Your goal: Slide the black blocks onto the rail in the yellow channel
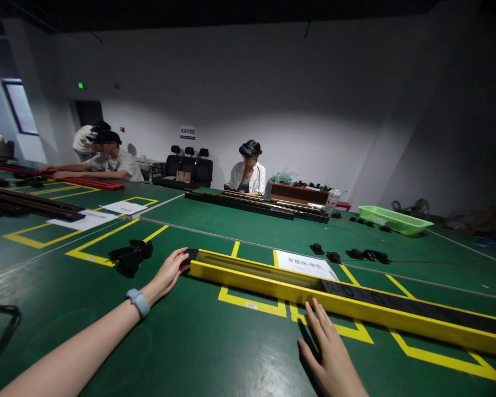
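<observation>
A long yellow rail point(248, 280) with a channel along its top lies across the table in front of me and runs out of view at the right. Black modules point(357, 293) fill the right part of its channel, while the left part is bare. My left hand point(176, 271), with a light blue watch on the wrist, has its fingers closed around a small black block point(192, 254) at the rail's left end. My right hand point(324, 344) lies open, fingers stretched, its fingertips at the rail's front side; whether they touch it I cannot tell.
Yellow tape outlines point(252, 305) mark the green table point(169, 342). Black parts point(131, 256) lie left of my hand, with others behind the rail near a printed paper point(306, 264). Farther back are a green basket point(392, 220), dark rails point(248, 205) and co-workers point(252, 173).
</observation>
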### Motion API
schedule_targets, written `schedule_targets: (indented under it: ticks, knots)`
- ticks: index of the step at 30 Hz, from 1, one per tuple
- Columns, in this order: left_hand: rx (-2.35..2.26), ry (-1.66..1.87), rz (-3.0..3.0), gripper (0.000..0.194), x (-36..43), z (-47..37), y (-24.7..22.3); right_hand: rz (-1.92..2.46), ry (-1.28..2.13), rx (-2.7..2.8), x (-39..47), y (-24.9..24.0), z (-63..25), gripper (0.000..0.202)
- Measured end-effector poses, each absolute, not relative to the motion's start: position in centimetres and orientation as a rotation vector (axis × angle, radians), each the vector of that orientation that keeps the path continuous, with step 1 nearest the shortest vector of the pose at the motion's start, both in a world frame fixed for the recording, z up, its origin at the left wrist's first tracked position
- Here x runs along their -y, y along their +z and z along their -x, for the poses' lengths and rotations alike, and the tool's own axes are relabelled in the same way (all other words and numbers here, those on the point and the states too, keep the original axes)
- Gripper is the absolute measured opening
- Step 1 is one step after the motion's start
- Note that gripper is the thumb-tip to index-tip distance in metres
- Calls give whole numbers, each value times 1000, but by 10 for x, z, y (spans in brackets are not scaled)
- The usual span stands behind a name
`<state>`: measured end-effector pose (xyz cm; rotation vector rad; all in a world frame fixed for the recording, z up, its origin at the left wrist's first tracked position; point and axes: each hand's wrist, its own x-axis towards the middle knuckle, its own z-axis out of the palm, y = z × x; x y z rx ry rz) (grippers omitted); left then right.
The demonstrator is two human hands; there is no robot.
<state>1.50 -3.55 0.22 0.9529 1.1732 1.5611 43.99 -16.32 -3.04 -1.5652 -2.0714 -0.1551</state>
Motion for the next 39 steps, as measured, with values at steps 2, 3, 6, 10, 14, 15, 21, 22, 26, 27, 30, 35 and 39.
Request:
schedule_targets:
  ticks: [2,3,6,10,14,15,21,22,26,27,30,35,39]
  knots:
    - [-1156,1560,-947,25,35,-15,2,1594,-107,2073,164,-31,-439,64]
    - [-1147,1557,-945,26,35,-14,2,1619,-72,2072,165,-30,-439,63]
    - [-1140,1548,-958,31,35,-14,2,1676,16,2077,167,-29,-437,62]
    - [-1152,1543,-983,32,36,-14,3,1690,34,2088,168,-26,-436,59]
    - [-1105,1517,-993,31,34,-15,0,1705,23,2130,167,-23,-435,54]
    - [-1093,1513,-993,31,33,-14,-1,1713,21,2141,167,-22,-435,53]
    - [-1044,1448,-1019,40,29,-13,-9,1782,33,2178,168,-17,-433,55]
    - [-1044,1436,-1024,42,29,-13,-9,1785,31,2179,169,-16,-432,55]
    - [-1088,1417,-1056,43,31,-15,-7,1799,40,2191,170,-13,-431,57]
    - [-1101,1422,-1068,43,32,-15,-6,1800,40,2192,170,-13,-431,57]
    - [-1130,1441,-1092,42,34,-16,-4,1789,25,2187,170,-14,-432,57]
    - [-1135,1427,-1115,44,34,-16,-4,1779,24,2169,169,-15,-431,55]
    - [-1154,1417,-1126,50,32,-15,-8,1817,67,2185,170,-10,-429,58]
